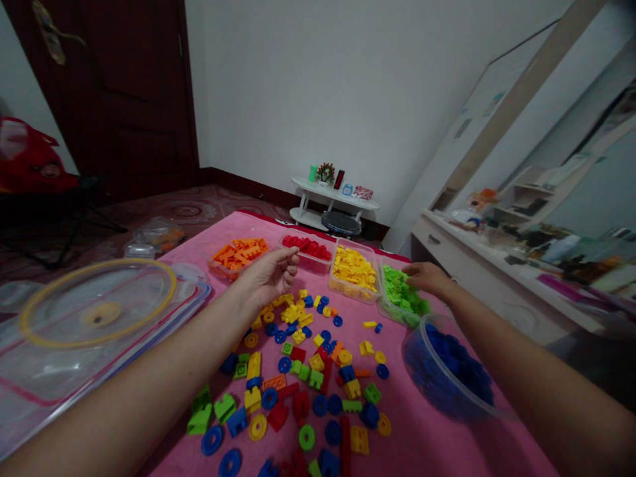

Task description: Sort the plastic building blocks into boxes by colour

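Note:
My left hand [275, 273] hovers over the pink table cover, just in front of the box of red bricks [311, 248]. Its fingers are curled together; whatever they may hold is hidden. My right hand [431, 278] reaches over the box of green bricks [401, 291], its fingers stretched toward the bricks and the thumb a little apart. Between my arms lie loose toy bricks and wheels in several colours, among them a yellow brick [366, 348], a blue wheel [382, 371] and a green wheel [307, 437].
Orange bricks [238, 255] and yellow bricks [354, 268] fill two more clear boxes. A round tub [422, 377] of blue bricks stands beneath my right forearm. Clear lids [169, 331] are stacked at the left. A white dresser [447, 248] stands to the right.

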Available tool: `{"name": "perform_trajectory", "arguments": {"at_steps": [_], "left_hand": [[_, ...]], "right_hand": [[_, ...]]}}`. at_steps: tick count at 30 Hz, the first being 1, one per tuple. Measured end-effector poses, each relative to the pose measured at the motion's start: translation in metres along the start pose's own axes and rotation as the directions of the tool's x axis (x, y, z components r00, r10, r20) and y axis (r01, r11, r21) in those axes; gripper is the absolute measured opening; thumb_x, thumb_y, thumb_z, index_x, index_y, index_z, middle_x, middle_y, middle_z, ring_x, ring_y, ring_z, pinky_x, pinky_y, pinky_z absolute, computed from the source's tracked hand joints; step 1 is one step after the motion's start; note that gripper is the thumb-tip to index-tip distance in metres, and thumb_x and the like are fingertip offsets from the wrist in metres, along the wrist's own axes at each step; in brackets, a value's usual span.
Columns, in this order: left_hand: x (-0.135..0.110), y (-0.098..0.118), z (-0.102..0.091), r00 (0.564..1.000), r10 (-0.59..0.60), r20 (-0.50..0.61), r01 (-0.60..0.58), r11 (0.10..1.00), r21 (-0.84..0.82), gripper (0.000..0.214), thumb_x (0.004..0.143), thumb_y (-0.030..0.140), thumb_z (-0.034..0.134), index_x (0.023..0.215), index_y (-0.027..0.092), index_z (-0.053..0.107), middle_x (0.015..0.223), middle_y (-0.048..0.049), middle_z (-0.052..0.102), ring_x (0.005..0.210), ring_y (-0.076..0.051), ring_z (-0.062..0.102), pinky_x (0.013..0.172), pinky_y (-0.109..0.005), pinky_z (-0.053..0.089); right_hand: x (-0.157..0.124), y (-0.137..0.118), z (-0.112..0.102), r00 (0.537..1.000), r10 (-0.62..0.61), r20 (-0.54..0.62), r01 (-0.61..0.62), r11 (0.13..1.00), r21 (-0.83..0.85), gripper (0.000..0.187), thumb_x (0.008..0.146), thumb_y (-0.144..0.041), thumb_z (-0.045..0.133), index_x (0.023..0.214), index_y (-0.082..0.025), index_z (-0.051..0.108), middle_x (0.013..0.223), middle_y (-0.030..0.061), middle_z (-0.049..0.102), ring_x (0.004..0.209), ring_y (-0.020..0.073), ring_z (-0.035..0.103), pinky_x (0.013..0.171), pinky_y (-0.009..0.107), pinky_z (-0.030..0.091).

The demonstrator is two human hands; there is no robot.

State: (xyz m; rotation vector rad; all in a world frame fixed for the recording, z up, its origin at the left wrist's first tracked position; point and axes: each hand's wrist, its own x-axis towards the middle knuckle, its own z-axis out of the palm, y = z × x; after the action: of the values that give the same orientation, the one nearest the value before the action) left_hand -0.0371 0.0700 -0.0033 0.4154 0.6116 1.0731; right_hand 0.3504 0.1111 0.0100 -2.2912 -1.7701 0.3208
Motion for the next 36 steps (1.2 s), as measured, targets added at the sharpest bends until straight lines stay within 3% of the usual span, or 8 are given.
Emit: {"name": "perform_trajectory", "arguments": {"at_steps": [8, 18, 22, 27, 29, 32, 34, 36], "left_hand": [[0.001, -0.002, -0.001, 1.0, -0.014, -0.024, 0.014, 1.0, -0.009, 0.009, 0.08, 0.011, 0.053, 0.071, 0.012, 0.053, 0.055, 0.0017, 0.053, 0.037, -0.004, 0.044, 0.031, -0.01, 0.032], [0.003, -0.002, -0.002, 1.0, -0.012, -0.022, 0.012, 1.0, -0.012, 0.007, 0.078, 0.01, 0.055, 0.072, 0.011, 0.054, 0.055, 0.0014, 0.054, 0.037, -0.003, 0.044, 0.031, -0.01, 0.033], [0.002, -0.004, -0.001, 1.0, -0.008, -0.013, 0.008, 1.0, -0.011, 0.007, 0.077, 0.009, 0.055, 0.071, 0.011, 0.054, 0.055, 0.0014, 0.053, 0.037, -0.003, 0.044, 0.031, -0.011, 0.033], [0.001, -0.008, -0.001, 0.999, -0.028, -0.032, 0.028, 0.999, 0.021, 0.012, 0.078, 0.011, 0.055, 0.067, 0.011, 0.052, 0.055, 0.0015, 0.053, 0.037, -0.003, 0.043, 0.031, -0.01, 0.032], [0.002, -0.01, -0.001, 0.998, -0.047, -0.049, 0.048, 0.998, 0.03, 0.013, 0.078, 0.011, 0.056, 0.066, 0.011, 0.052, 0.054, 0.0017, 0.052, 0.037, -0.002, 0.043, 0.031, -0.01, 0.031], [0.004, -0.013, -0.003, 0.995, -0.07, -0.065, 0.073, 0.996, 0.053, 0.013, 0.076, 0.012, 0.059, 0.064, 0.011, 0.052, 0.052, 0.002, 0.052, 0.036, -0.002, 0.043, 0.031, -0.01, 0.031], [0.006, -0.016, -0.005, 0.994, -0.073, -0.078, 0.08, 0.993, 0.092, 0.013, 0.073, 0.013, 0.062, 0.064, 0.011, 0.053, 0.052, 0.0021, 0.052, 0.036, -0.002, 0.043, 0.031, -0.01, 0.032], [0.008, -0.02, -0.007, 0.994, -0.053, -0.093, 0.066, 0.987, 0.147, 0.012, 0.071, 0.014, 0.063, 0.065, 0.012, 0.054, 0.053, 0.0022, 0.053, 0.036, -0.003, 0.043, 0.032, -0.011, 0.031]], "right_hand": [[0.031, -0.017, 0.033, 0.996, -0.007, 0.085, -0.01, 0.979, 0.202, 0.048, 0.065, 0.0, 0.062, 0.112, -0.01, 0.06, 0.099, 0.0114, 0.067, 0.068, 0.0124, 0.063, 0.053, 0.018, 0.048], [0.046, 0.001, 0.03, 0.981, 0.183, -0.065, -0.177, 0.98, 0.096, 0.044, 0.066, 0.0, 0.058, 0.109, -0.006, 0.063, 0.081, 0.0116, 0.068, 0.062, 0.0146, 0.062, 0.051, 0.02, 0.048], [0.028, 0.0, 0.019, 0.989, 0.144, -0.046, -0.143, 0.99, 0.019, 0.037, 0.06, 0.0, 0.059, 0.095, -0.005, 0.069, 0.064, 0.0084, 0.067, 0.059, 0.0177, 0.062, 0.055, 0.025, 0.049], [-0.006, -0.031, 0.008, 0.982, -0.048, -0.181, 0.044, 0.999, -0.028, 0.034, 0.068, -0.009, 0.055, 0.098, -0.014, 0.07, 0.098, 0.0089, 0.069, 0.087, 0.0194, 0.062, 0.078, 0.025, 0.045], [-0.029, -0.055, 0.013, 0.964, -0.186, -0.192, 0.187, 0.982, -0.015, 0.029, 0.072, -0.015, 0.054, 0.096, -0.015, 0.069, 0.095, 0.0069, 0.069, 0.083, 0.0174, 0.062, 0.075, 0.024, 0.045], [-0.073, -0.09, 0.034, 0.928, -0.366, -0.063, 0.369, 0.928, 0.044, 0.019, 0.071, -0.016, 0.054, 0.083, -0.017, 0.069, 0.082, 0.0036, 0.07, 0.072, 0.014, 0.061, 0.065, 0.021, 0.043], [-0.099, -0.108, 0.054, 0.919, -0.377, 0.117, 0.379, 0.925, 0.003, 0.011, 0.07, -0.021, 0.057, 0.074, -0.018, 0.068, 0.072, 0.0024, 0.068, 0.066, 0.014, 0.059, 0.057, 0.021, 0.039], [-0.117, -0.117, 0.075, 0.937, -0.32, 0.144, 0.331, 0.941, -0.065, 0.014, 0.069, -0.032, 0.063, 0.072, -0.019, 0.066, 0.07, 0.0025, 0.066, 0.064, 0.0145, 0.058, 0.054, 0.022, 0.035]]}}
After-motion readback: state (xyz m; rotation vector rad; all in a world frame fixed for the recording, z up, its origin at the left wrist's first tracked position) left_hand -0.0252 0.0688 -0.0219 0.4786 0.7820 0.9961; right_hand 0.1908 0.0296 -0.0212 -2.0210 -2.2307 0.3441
